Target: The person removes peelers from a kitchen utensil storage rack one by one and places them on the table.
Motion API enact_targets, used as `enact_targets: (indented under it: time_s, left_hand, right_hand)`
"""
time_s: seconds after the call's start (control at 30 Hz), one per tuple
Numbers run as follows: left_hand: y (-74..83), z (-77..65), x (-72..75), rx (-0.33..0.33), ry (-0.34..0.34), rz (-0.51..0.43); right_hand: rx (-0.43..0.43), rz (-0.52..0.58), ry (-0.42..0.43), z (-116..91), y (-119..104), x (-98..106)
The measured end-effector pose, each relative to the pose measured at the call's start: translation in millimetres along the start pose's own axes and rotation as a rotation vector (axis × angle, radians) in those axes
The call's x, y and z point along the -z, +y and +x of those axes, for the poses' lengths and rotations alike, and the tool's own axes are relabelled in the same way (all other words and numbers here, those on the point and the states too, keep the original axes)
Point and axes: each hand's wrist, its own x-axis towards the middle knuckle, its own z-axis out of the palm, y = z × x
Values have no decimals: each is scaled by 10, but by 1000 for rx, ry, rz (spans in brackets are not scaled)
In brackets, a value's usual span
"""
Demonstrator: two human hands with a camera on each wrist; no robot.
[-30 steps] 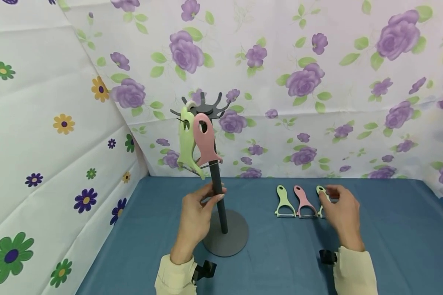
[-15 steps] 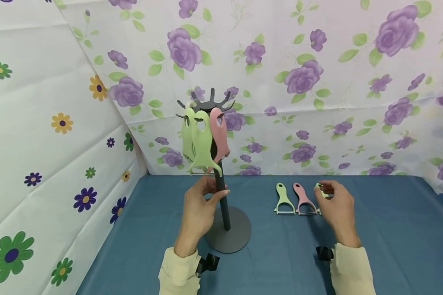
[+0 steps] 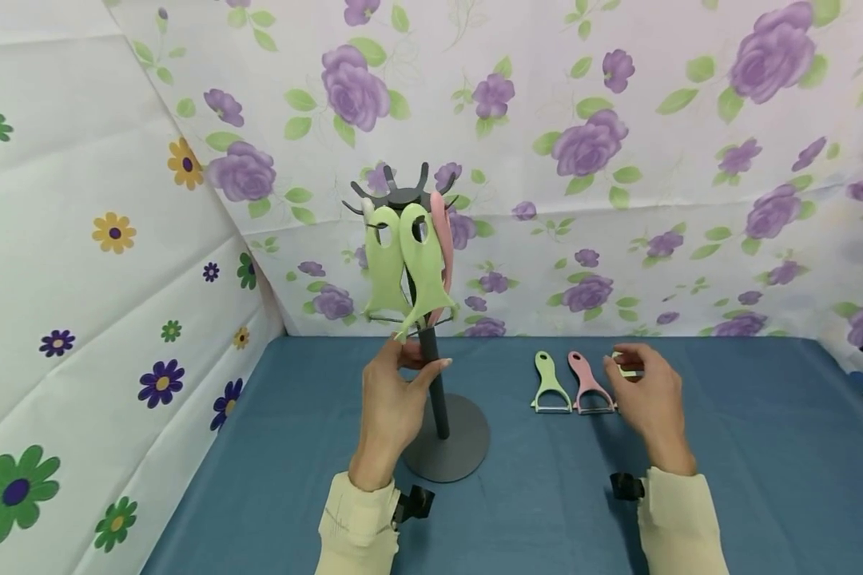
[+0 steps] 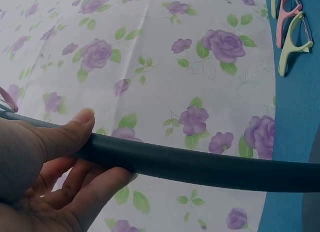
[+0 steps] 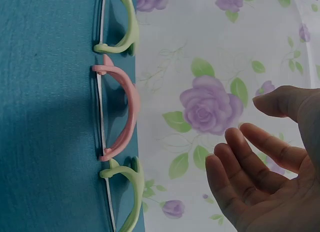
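Note:
My left hand [image 3: 391,399] grips the dark pole [image 4: 200,164] of a hook stand, thumb and fingers curled round it. From the stand's hooks hang two green peelers, one in front [image 3: 423,267] and one beside it [image 3: 384,275], and a pink peeler [image 3: 442,239] seen edge-on. On the table lie a green peeler [image 3: 546,371], a pink peeler [image 5: 132,99] and another green peeler [image 5: 135,192] in a row. Over the last one hovers my right hand [image 3: 647,395], fingers loosely bent and holding nothing; it mostly hides that peeler in the head view.
The stand's round grey base [image 3: 460,463] rests on the blue tablecloth [image 3: 532,495]. Bare hooks [image 3: 390,177] point up and back at the stand's top. A flowered cloth [image 3: 518,144] rises behind the table, another [image 3: 57,287] on the left.
The stand has turned in my left hand, bringing the green peelers to the front and carrying the pink one round to the right. My right hand stays over the rightmost peeler, shifting slightly.

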Motion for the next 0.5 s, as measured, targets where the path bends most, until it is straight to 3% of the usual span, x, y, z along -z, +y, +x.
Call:
enact_targets:
  time_s: [0.33, 0.5]
  left_hand:
    - [20, 19, 33, -27, -32, 40]
    - [58, 32, 63, -22, -81, -16]
  right_hand:
    - [54, 40, 5, 1, -101, -8]
    - [100, 79, 11, -25, -233, -36]
